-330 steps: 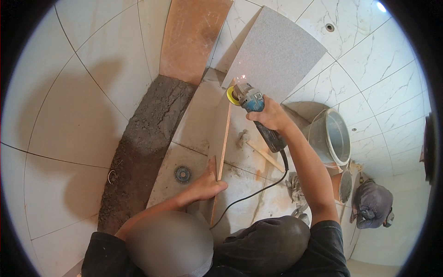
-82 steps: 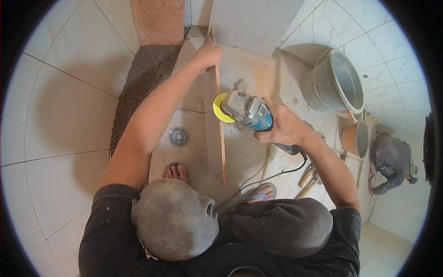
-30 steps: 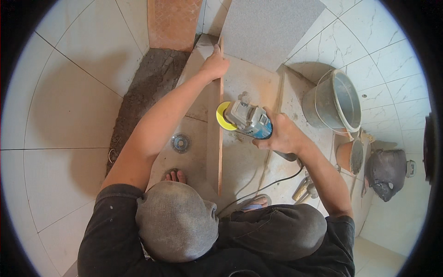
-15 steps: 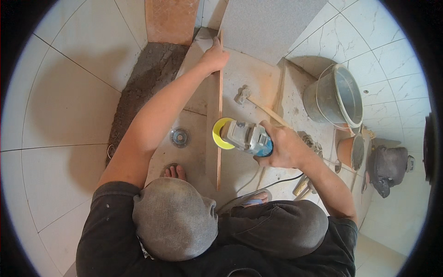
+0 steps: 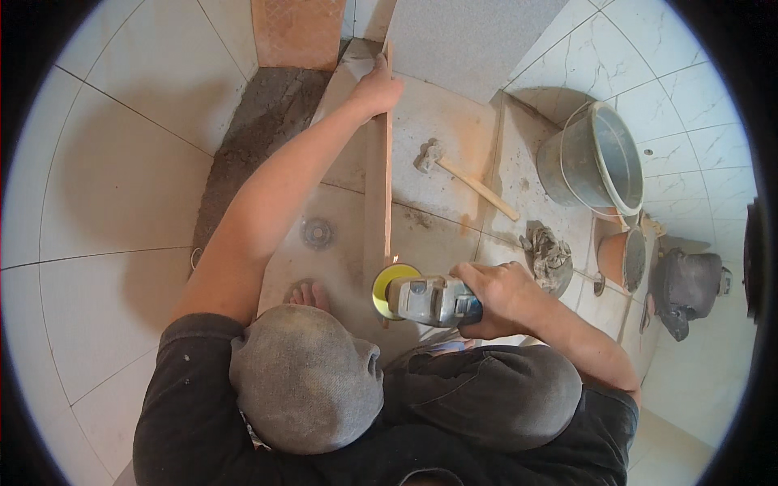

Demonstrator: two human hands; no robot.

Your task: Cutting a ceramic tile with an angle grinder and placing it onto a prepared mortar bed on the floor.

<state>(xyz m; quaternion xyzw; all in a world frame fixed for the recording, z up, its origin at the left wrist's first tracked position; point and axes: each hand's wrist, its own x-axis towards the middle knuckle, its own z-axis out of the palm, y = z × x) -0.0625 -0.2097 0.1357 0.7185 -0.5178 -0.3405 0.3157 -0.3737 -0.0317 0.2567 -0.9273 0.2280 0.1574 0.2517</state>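
Note:
My left hand [image 5: 378, 89] grips the far end of a long narrow tile strip [image 5: 389, 178], which stands on edge with its reddish-brown edge facing up. My right hand [image 5: 504, 298] is wrapped around the body of an angle grinder [image 5: 433, 301]. The grinder's yellow disc [image 5: 382, 293] is at the near part of the strip's edge, and a small bright glint shows at the disc's rim. Disc and grinder hide part of the strip there. My bare foot [image 5: 309, 293] rests on the floor left of the strip's near end.
A hammer [image 5: 478, 185] lies right of the strip, with a crumpled dusty rag-like lump [image 5: 549, 249] nearby. Along the right wall stand a grey bucket [image 5: 579, 166] and a small orange-brown container [image 5: 616, 257]. A floor drain [image 5: 317, 232] and rough mortar [image 5: 259, 134] lie left.
My right hand has brought the grinder nearer to me along the strip, and a bright glint now shows at the disc. My left hand holds the same end, almost unmoved.

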